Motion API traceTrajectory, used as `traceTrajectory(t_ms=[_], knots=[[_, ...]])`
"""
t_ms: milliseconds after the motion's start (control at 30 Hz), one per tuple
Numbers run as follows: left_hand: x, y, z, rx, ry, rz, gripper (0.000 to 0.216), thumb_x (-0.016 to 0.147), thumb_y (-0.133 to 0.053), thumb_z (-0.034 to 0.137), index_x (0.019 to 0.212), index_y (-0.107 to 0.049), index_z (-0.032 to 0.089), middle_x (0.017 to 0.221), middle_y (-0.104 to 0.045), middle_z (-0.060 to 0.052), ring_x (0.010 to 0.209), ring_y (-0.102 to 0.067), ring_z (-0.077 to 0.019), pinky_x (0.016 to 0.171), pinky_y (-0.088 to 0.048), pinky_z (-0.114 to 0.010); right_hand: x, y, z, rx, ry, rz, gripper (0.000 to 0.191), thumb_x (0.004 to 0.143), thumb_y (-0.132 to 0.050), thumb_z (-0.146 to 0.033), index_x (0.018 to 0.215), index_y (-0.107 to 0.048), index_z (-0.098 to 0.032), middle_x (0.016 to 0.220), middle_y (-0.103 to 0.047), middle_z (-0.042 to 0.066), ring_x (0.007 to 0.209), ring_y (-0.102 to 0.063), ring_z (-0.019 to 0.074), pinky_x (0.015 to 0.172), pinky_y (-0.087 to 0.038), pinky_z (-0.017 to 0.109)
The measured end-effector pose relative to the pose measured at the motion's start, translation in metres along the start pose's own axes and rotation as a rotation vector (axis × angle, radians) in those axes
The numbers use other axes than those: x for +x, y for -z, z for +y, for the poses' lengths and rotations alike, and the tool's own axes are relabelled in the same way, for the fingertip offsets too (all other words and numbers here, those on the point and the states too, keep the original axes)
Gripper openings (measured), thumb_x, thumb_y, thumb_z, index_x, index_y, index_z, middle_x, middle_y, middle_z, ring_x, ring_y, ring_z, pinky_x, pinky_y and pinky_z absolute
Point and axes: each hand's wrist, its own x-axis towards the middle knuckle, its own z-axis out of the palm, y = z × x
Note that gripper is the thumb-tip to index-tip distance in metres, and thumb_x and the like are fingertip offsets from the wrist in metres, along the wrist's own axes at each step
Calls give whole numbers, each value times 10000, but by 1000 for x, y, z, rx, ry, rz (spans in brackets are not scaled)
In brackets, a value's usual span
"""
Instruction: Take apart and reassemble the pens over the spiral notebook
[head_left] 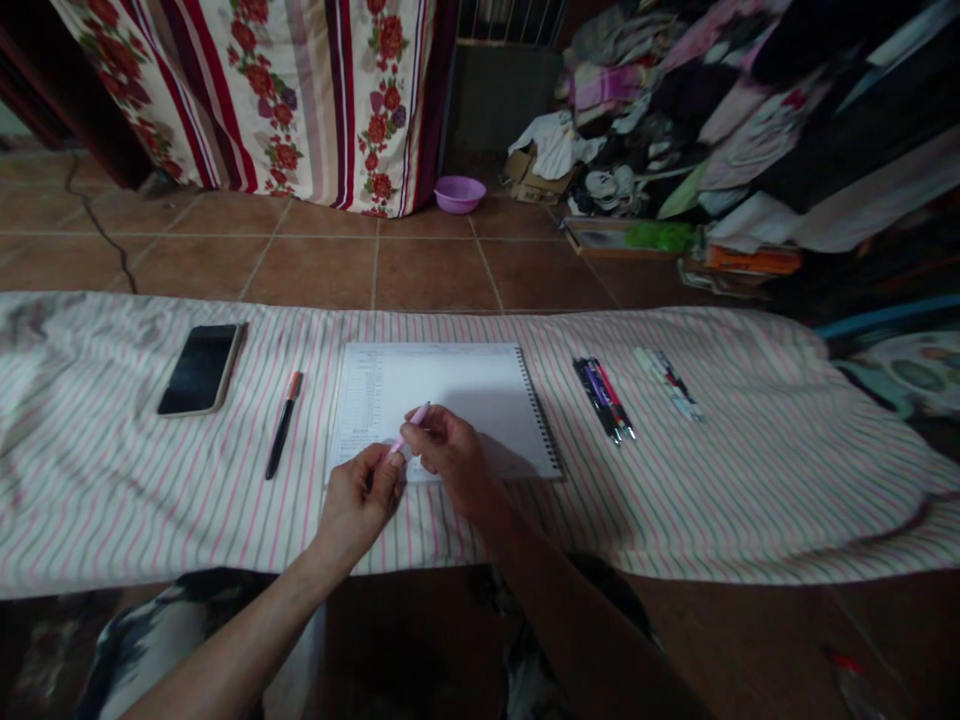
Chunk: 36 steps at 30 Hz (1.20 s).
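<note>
Above the lower part of an open spiral notebook (465, 370), both hands hold a slim pink pen (415, 420). My left hand (364, 490) pinches its lower end between thumb and fingers. Near the upper end, the fingers of my right hand (450, 450) are closed around it, and a dark tip points up and away. The notebook lies flat, its coil along the right side and small print down the left of the page. A black pen with an orange end (282, 425) rests on the cloth left of the notebook.
A phone (199, 370) lies at the left on the striped cloth (750, 450). Right of the notebook are a group of dark, purple and red pens (602, 400) and several pale pens (669, 383). Beyond are a purple basin (460, 194), a floral curtain (315, 100) and piled clothes (622, 90).
</note>
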Motion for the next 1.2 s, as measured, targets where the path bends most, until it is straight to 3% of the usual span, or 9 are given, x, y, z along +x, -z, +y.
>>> traceTrajectory(t_ms=[67, 233, 367, 467, 567, 800, 967, 1100, 1200], knots=[[0, 0, 1, 22, -1, -2, 256, 815, -502, 401, 736, -550, 162, 478, -395, 67, 401, -320, -57, 373, -236, -175, 0, -1, 1, -12, 28, 6, 153, 663, -662, -277, 734, -591, -161, 584, -557, -38, 470, -394, 55, 434, -294, 199], [1, 1, 0, -13, 19, -6, 267, 822, -490, 417, 732, -528, 169, 474, -388, 73, 391, -323, -60, 377, -246, -182, -2, 2, -4, 87, 36, -65, 299, 683, -660, -293, 953, -602, -179, 875, -649, 38, 569, -479, 74, 423, -299, 190], [0, 2, 3, 45, -14, 4, 277, 833, -470, 426, 721, -516, 177, 467, -380, 74, 385, -332, -67, 384, -257, -190, 1, 7, -7, 105, 14, 38, 262, 662, -686, -374, 792, -625, -155, 597, -541, -31, 455, -355, 46, 401, -236, 201], [-1, 4, 7, 207, -66, -7, 288, 835, -468, 418, 703, -532, 171, 482, -418, 56, 420, -372, -77, 405, -284, -194, 3, 11, -7, 70, 11, 113, 244, 636, -702, -380, 680, -614, -157, 515, -489, -50, 441, -343, 50, 424, -243, 214], [-2, 4, 7, 267, -97, -6, 281, 837, -468, 410, 722, -551, 168, 499, -431, 48, 449, -385, -84, 421, -300, -193, 4, 12, -6, 8, 37, 161, 209, 633, -700, -362, 646, -626, -166, 504, -487, -49, 453, -350, 60, 442, -246, 223], [-3, -1, -2, 79, -29, -40, 281, 828, -471, 430, 731, -533, 174, 498, -397, 61, 428, -355, -80, 409, -288, -195, 1, 9, -9, 6, 90, 189, 142, 660, -666, -320, 670, -687, -180, 560, -550, -24, 475, -330, 67, 450, -226, 233], [-4, 0, 9, 300, -117, 58, 257, 822, -480, 391, 719, -568, 173, 483, -435, 47, 432, -387, -93, 415, -291, -200, 1, 7, -10, 92, 15, 158, 192, 635, -695, -354, 709, -691, -177, 709, -638, 27, 498, -362, 74, 419, -199, 227], [-5, 2, 12, 418, -175, 79, 240, 828, -471, 365, 733, -585, 177, 502, -477, 32, 461, -430, -107, 450, -324, -209, 0, 10, -12, 82, -41, 129, 194, 616, -704, -356, 660, -698, -167, 599, -584, 9, 468, -332, 64, 424, -201, 231], [-5, 1, 7, 350, -143, 70, 234, 817, -490, 373, 739, -590, 177, 504, -469, 33, 458, -414, -103, 440, -314, -207, 0, 10, -11, 41, 10, 151, 178, 636, -681, -350, 658, -701, -175, 556, -555, -6, 468, -335, 68, 440, -211, 240]])
